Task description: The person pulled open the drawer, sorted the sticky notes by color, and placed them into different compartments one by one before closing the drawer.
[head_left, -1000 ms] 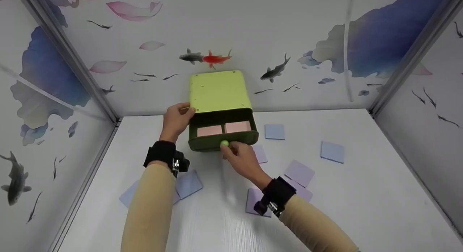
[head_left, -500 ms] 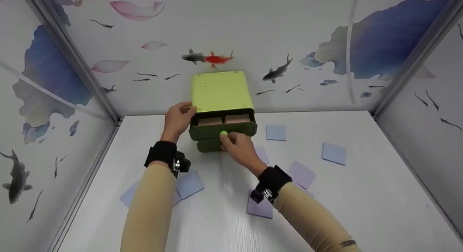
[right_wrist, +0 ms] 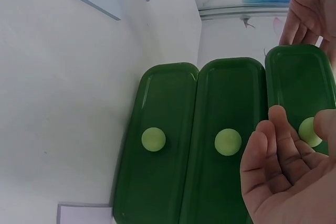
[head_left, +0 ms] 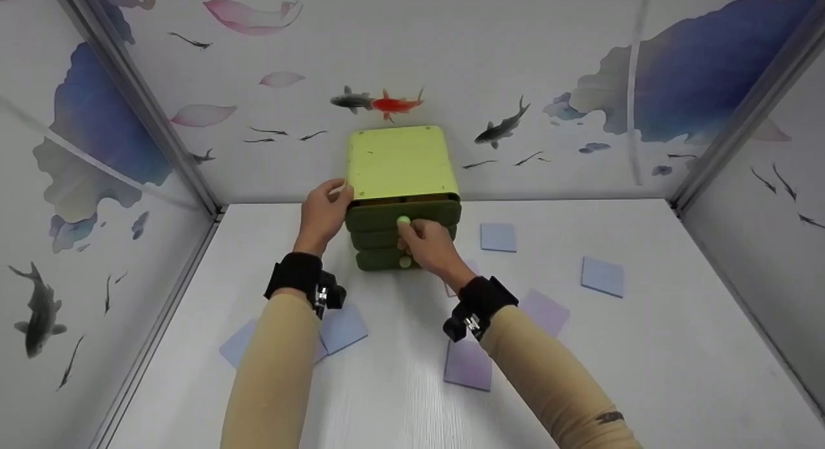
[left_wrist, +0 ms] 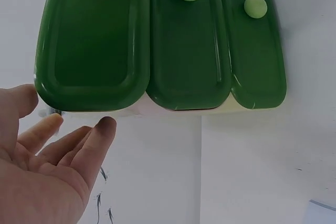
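A small drawer cabinet with a lime-green top (head_left: 403, 162) and three dark green drawers stands against the back wall. My left hand (head_left: 323, 212) steadies its left front corner, thumb by the top edge; in the left wrist view its fingers (left_wrist: 97, 142) lie fairly straight along the side. With thumb and forefinger, my right hand (head_left: 430, 246) pinches the round light-green knob (right_wrist: 310, 132) of the top drawer (left_wrist: 94, 35). A thin dark gap shows above that drawer's front. Below it, the middle drawer (right_wrist: 228, 90) and bottom drawer (right_wrist: 163, 98) are pushed in. The top drawer's contents are hidden.
Flat blue squares (head_left: 497, 237) and purple squares (head_left: 468, 365) lie scattered on the white table (head_left: 399, 397), some partly under my forearms. White walls printed with fish (head_left: 396, 105) and petals enclose the back and both sides.
The top drawer has slid back into the cabinet under my right hand, hiding the two pink blocks inside and uncovering the lower drawer fronts. My left hand stays at the corner.
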`<act>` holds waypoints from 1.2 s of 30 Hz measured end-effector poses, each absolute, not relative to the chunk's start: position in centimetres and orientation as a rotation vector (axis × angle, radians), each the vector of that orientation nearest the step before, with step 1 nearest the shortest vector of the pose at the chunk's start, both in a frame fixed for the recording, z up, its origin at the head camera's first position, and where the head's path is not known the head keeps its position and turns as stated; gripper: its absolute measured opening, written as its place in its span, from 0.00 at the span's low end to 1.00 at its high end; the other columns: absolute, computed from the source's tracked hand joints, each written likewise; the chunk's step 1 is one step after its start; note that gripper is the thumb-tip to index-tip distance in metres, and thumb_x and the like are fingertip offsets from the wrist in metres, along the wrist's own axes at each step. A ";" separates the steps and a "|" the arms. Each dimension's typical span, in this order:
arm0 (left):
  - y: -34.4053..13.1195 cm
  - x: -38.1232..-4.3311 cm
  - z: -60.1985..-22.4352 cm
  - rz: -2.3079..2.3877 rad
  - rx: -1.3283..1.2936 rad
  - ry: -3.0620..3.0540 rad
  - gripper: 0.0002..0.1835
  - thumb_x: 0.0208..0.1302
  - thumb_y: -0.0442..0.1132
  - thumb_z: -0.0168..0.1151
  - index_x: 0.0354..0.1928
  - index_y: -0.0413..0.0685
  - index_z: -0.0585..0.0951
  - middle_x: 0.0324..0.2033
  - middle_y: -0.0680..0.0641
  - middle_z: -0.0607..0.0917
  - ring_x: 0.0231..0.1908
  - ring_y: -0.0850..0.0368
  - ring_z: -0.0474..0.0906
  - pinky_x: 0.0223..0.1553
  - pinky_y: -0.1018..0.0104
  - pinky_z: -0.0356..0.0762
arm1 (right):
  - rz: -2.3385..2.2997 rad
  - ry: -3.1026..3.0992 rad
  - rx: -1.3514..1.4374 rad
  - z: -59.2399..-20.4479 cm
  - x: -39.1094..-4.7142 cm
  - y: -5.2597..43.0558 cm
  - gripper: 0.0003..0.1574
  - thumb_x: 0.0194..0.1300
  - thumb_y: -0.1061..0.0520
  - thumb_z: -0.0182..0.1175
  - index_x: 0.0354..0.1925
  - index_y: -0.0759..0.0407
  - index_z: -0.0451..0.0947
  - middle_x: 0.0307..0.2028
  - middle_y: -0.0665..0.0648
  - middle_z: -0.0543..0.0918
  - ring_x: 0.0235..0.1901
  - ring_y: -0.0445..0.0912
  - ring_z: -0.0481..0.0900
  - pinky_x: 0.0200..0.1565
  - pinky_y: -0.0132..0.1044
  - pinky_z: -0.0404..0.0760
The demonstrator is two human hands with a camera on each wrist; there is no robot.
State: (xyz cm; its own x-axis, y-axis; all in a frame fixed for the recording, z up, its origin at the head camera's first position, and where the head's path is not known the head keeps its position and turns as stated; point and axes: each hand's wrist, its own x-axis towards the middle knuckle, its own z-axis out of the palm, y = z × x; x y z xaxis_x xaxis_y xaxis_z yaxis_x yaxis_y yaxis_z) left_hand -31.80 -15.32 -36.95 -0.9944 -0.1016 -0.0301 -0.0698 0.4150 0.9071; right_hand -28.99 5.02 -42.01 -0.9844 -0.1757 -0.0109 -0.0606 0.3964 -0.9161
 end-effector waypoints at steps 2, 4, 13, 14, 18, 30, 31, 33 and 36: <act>-15.3 -31.8 -37.0 -1.696 0.160 -2.620 0.28 0.74 0.52 0.49 0.71 0.49 0.67 0.66 0.41 0.73 0.66 0.49 0.71 0.64 0.53 0.71 | -1.652 2.527 -0.193 -42.0 -29.3 4.9 0.27 0.75 0.40 0.47 0.39 0.61 0.79 0.38 0.58 0.84 0.37 0.46 0.78 0.37 0.34 0.75; -15.2 -31.7 -37.0 -1.701 0.151 -2.623 0.28 0.74 0.52 0.48 0.71 0.49 0.66 0.66 0.41 0.74 0.65 0.49 0.71 0.64 0.54 0.71 | -1.657 2.517 -0.178 -42.0 -29.7 4.9 0.27 0.75 0.40 0.47 0.40 0.61 0.78 0.38 0.59 0.84 0.38 0.49 0.79 0.36 0.34 0.75; -15.2 -31.6 -37.0 -1.686 0.080 -2.607 0.26 0.74 0.51 0.49 0.68 0.48 0.69 0.64 0.41 0.76 0.64 0.50 0.73 0.62 0.55 0.73 | -1.641 2.522 -0.194 -41.6 -30.6 5.3 0.28 0.75 0.40 0.47 0.40 0.63 0.78 0.38 0.64 0.83 0.35 0.51 0.77 0.33 0.33 0.74; -15.2 -31.6 -37.1 -1.677 0.068 -2.608 0.26 0.74 0.51 0.49 0.68 0.48 0.70 0.63 0.41 0.76 0.64 0.50 0.73 0.62 0.55 0.73 | -1.639 2.524 -0.202 -41.6 -30.7 5.3 0.28 0.75 0.40 0.47 0.39 0.63 0.78 0.37 0.64 0.83 0.33 0.50 0.76 0.32 0.33 0.73; -15.3 -31.6 -37.3 -1.645 0.047 -2.606 0.25 0.74 0.50 0.50 0.67 0.49 0.71 0.61 0.41 0.78 0.62 0.50 0.75 0.60 0.55 0.75 | -1.657 2.515 -0.224 -41.6 -30.8 5.3 0.26 0.76 0.42 0.47 0.38 0.61 0.79 0.33 0.61 0.81 0.27 0.44 0.72 0.29 0.32 0.71; -15.4 -31.7 -38.2 -1.639 0.052 -2.619 0.30 0.70 0.54 0.57 0.69 0.51 0.68 0.65 0.39 0.74 0.65 0.48 0.72 0.63 0.54 0.72 | -1.639 2.492 -0.252 -42.3 -30.7 6.0 0.20 0.75 0.49 0.51 0.45 0.64 0.79 0.35 0.62 0.82 0.38 0.55 0.79 0.32 0.33 0.75; -15.4 -31.7 -38.2 -1.639 0.053 -2.619 0.30 0.70 0.54 0.57 0.69 0.51 0.68 0.65 0.39 0.74 0.65 0.48 0.72 0.63 0.54 0.72 | -1.636 2.506 -0.257 -42.5 -30.7 6.2 0.19 0.75 0.51 0.51 0.45 0.65 0.80 0.35 0.61 0.82 0.36 0.53 0.79 0.32 0.33 0.75; -15.3 -31.8 -38.2 -1.634 0.054 -2.621 0.31 0.70 0.54 0.56 0.70 0.51 0.67 0.65 0.39 0.74 0.65 0.48 0.72 0.63 0.54 0.72 | -1.624 2.537 -0.252 -43.1 -30.5 6.6 0.18 0.74 0.53 0.51 0.43 0.65 0.81 0.33 0.59 0.82 0.33 0.49 0.78 0.32 0.33 0.75; -15.2 -31.8 -38.1 -1.618 0.055 -2.622 0.31 0.70 0.54 0.56 0.70 0.51 0.67 0.65 0.38 0.74 0.65 0.48 0.72 0.64 0.53 0.71 | -1.557 2.593 -0.236 -44.1 -30.2 7.2 0.18 0.74 0.54 0.52 0.41 0.66 0.83 0.32 0.60 0.83 0.31 0.45 0.77 0.33 0.33 0.74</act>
